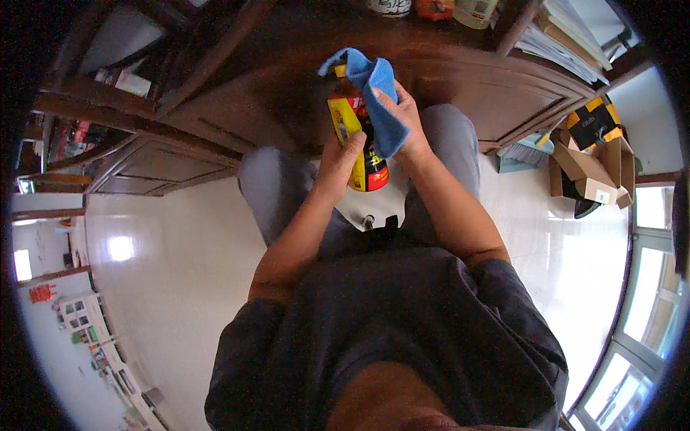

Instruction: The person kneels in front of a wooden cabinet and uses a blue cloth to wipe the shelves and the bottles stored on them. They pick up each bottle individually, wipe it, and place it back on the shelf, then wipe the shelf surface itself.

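My left hand [343, 159] grips the lower side of a yellow, black and red plastic bottle [370, 178], its thumb across the front. The bottle is held up over my lap, in front of a dark wooden cabinet [302, 86]. A blue cloth [385, 108] is in my right hand [407, 121], draped along the right side of the bottle and up around its neck. Part of a yellow cap or nozzle shows beside the cloth at the top; the rest of the bottle's top is hidden by it.
Several containers [434, 8] stand on the cabinet top. Papers and books [566, 46] fill a compartment at right. A brush with a dustpan [520, 156] and open cardboard boxes [587, 167] lie on the floor at right. Wooden shelves with goods [75, 140] are at left.
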